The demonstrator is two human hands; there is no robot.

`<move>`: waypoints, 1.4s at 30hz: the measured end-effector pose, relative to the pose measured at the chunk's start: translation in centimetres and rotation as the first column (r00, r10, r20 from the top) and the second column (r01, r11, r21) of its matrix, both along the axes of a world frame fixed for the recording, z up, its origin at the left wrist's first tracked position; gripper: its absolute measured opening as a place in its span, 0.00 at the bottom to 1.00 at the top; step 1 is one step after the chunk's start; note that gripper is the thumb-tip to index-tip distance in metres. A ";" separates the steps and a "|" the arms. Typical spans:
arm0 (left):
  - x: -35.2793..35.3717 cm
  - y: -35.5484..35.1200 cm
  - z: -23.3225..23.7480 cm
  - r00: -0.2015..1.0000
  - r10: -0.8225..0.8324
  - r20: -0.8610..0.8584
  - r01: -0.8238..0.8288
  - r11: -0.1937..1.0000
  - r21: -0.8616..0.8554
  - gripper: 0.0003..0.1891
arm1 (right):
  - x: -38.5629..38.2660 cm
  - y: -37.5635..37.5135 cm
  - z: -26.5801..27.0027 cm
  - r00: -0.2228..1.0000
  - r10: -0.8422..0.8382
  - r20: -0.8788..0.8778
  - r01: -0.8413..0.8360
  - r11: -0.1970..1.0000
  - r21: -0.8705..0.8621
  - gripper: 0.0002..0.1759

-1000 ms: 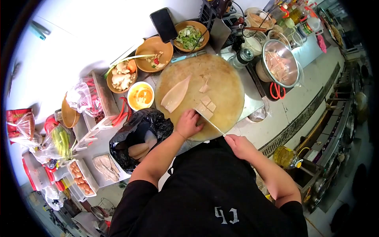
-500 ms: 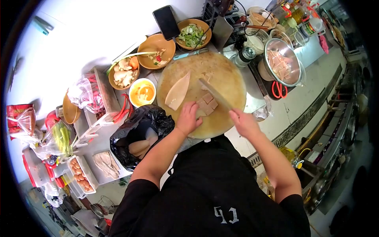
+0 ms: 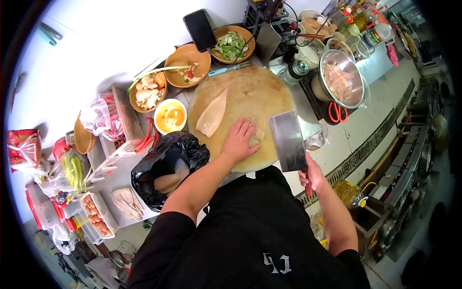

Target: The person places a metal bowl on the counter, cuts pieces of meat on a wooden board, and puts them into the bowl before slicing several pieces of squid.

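Note:
My left hand (image 3: 239, 140) lies flat with fingers stretched out on the round chopping board (image 3: 255, 86), covering part of some cut pieces. A small pale piece (image 3: 259, 134) shows beside the fingertips; how many lie under the palm is hidden. Closed round its handle, my right hand (image 3: 314, 174) holds a cleaver (image 3: 288, 139), its broad blade face up over the board's right edge. To the left of the pieces rests a whole pale squid tube (image 3: 212, 114), which neither hand touches. More pale squid (image 3: 168, 183) sits in a black plastic bag (image 3: 192, 142) beside my left forearm.
Behind the board stand a bowl of chopped greens (image 3: 234, 45), a brown bowl (image 3: 199, 55) and a phone (image 3: 199, 30). A white bowl (image 3: 170, 116) holds something orange. At right are a metal bowl of slices (image 3: 340, 79), red-handled scissors (image 3: 337, 112) and a glass jar (image 3: 296, 71).
The cleaver has moved right, away from the cut pieces, and turned so its flat face shows. My left hand has gone from curled fingers beside the pieces to spread flat over them.

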State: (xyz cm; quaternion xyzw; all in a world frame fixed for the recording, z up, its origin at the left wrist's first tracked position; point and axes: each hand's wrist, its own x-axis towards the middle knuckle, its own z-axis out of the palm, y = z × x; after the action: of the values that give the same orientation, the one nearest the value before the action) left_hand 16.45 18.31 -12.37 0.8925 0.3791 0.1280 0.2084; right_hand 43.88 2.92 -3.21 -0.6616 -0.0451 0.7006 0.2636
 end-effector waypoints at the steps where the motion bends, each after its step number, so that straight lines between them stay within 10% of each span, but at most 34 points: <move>1: 0.1 -0.3 0.0 1.000 0.020 0.015 -0.019 1.000 -0.024 0.43 | 0.1 -0.4 -1.1 0.991 -0.099 -0.094 0.093 0.993 -0.069 0.35; 10: 2.6 -1.5 -1.0 0.752 0.588 0.299 -0.578 0.805 -0.131 0.32 | -5.9 6.8 -4.4 0.892 0.298 -0.341 -0.308 0.951 0.026 0.31; 15: 7.6 -0.2 -0.2 0.604 0.643 0.470 -0.696 0.713 -0.080 0.30 | -2.7 8.0 -2.5 0.875 0.419 -0.241 -0.404 0.908 0.111 0.30; 21: 22.7 5.1 10.6 0.583 0.299 0.755 -0.483 0.875 0.026 0.24 | 7.7 6.5 7.4 0.986 0.146 0.074 -0.160 0.956 0.245 0.38; 27: 35.7 10.4 13.8 0.420 0.343 0.841 -0.342 0.918 -0.203 0.17 | 13.5 3.8 12.6 0.956 -0.209 0.204 0.120 0.918 0.379 0.38; 29: 36.3 11.7 12.6 0.728 0.261 0.634 -0.312 0.949 -0.032 0.17 | 14.2 2.9 12.0 0.911 -0.361 0.202 0.227 0.845 0.483 0.38; 35: 24.8 8.9 11.8 0.778 0.093 0.621 -0.293 0.928 0.228 0.12 | 16.2 0.0 9.5 0.899 -0.377 0.225 0.172 0.774 0.609 0.33; 38: 13.1 8.1 5.5 0.800 0.464 0.381 -0.569 0.788 0.236 0.19 | 16.5 -1.0 8.3 0.936 -0.141 0.323 -0.083 0.803 0.590 0.28; 42: -2.4 6.7 -0.5 0.430 0.903 -0.016 -0.870 0.419 0.260 0.20 | 14.2 0.1 7.4 0.935 0.049 0.352 -0.236 0.826 0.512 0.25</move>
State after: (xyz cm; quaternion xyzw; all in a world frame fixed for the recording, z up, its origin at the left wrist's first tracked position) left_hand 14.01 25.00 -12.84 0.5804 0.7917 0.1896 -0.0171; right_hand 58.05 2.98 4.16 -0.6592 -0.3352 0.5581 0.3763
